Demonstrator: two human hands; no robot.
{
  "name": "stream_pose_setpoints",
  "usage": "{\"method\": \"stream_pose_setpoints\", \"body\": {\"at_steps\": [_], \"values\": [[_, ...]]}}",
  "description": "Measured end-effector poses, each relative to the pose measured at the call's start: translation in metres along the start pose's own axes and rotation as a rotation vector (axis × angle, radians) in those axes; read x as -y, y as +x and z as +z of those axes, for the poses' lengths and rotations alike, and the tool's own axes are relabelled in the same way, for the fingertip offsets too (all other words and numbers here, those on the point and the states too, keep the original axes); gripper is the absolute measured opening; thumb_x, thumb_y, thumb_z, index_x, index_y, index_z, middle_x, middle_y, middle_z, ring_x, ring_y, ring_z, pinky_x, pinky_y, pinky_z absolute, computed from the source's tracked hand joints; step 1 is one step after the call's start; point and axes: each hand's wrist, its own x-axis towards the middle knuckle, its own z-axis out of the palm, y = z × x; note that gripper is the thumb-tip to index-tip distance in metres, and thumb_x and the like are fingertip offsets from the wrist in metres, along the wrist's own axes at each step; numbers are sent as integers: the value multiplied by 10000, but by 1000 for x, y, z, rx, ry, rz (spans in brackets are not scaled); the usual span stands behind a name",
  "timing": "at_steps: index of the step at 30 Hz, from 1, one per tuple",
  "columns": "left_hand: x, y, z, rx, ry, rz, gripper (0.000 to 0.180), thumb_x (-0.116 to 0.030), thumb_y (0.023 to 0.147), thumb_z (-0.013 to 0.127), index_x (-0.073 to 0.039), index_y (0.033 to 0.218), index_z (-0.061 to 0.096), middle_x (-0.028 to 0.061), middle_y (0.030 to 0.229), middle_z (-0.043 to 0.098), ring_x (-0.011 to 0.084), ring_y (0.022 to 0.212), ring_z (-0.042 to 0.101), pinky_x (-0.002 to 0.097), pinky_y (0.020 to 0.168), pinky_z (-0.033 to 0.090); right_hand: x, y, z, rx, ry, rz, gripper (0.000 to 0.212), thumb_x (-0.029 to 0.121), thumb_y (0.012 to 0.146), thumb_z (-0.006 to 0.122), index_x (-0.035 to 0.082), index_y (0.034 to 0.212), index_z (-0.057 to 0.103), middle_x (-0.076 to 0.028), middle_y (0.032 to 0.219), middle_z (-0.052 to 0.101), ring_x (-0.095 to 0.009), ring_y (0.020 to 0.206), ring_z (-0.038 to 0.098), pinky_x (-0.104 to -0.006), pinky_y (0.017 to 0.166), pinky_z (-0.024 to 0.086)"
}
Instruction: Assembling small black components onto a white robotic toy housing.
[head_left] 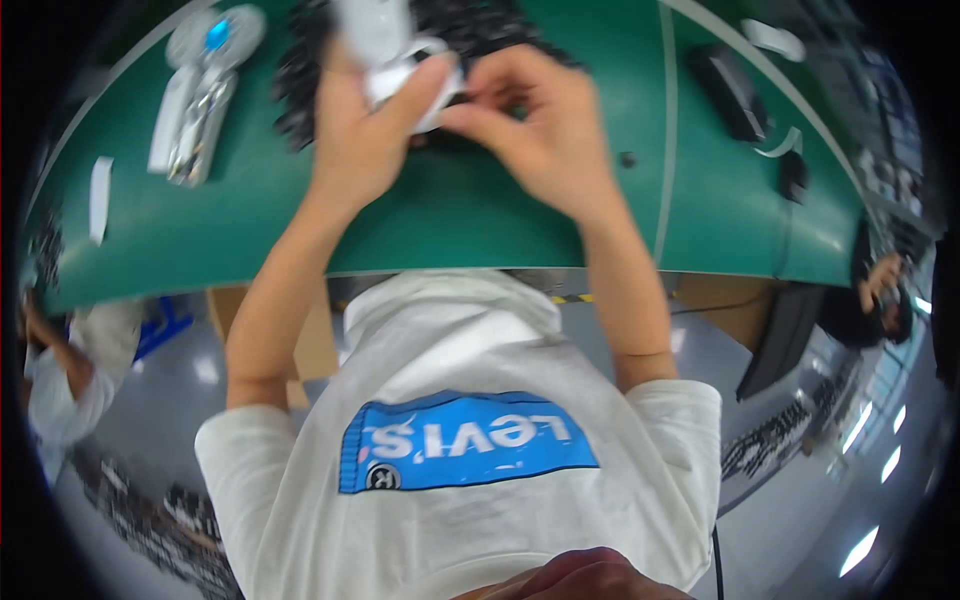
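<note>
My left hand [365, 130] is closed around a white plastic device [375, 28], blurred by motion, with a long body and a round end. Its thumb presses on that round end, where a dark middle shows. Close against the same end, my right hand [545, 125] has thumb and forefinger pinched together. Whatever sits between those fingertips is too small and dark to name. Behind and under both hands spreads a heap of small black parts [300, 85] on the green table [480, 225].
At the far left lie white and silvery devices [205, 110] with round heads and a blue spot. A white strip [101, 198] is nearer. Rightward are a single black part [627, 159], a black box-shaped object [728, 92] and a cable. Other people sit at both sides.
</note>
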Motion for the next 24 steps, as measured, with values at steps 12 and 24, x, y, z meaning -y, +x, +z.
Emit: {"method": "stream_pose_setpoints", "body": {"at_steps": [12, 24], "values": [[-8, 0, -1, 43, -119, -115, 471, -280, 866, 720, -30, 1169, 461, 49, 945, 603, 91, 710, 605, 214, 496, 475, -6, -10, -15, 42, -31, -148, 87, 9, 818, 725, -20, 847, 648, -53, 763, 654, -105, 652, 605, -209, 589, 480], [-13, 2, -6, 188, 7, -69, 391, -183, 896, 664, -6, 1188, 474, 30, 939, 546, 90, 843, 535, 247, 745, 458, -6, -5, -16, 170, -44, -175, 102, 10, 811, 733, -21, 824, 637, -40, 699, 628, -97, 606, 570, -210, 553, 447]]}}
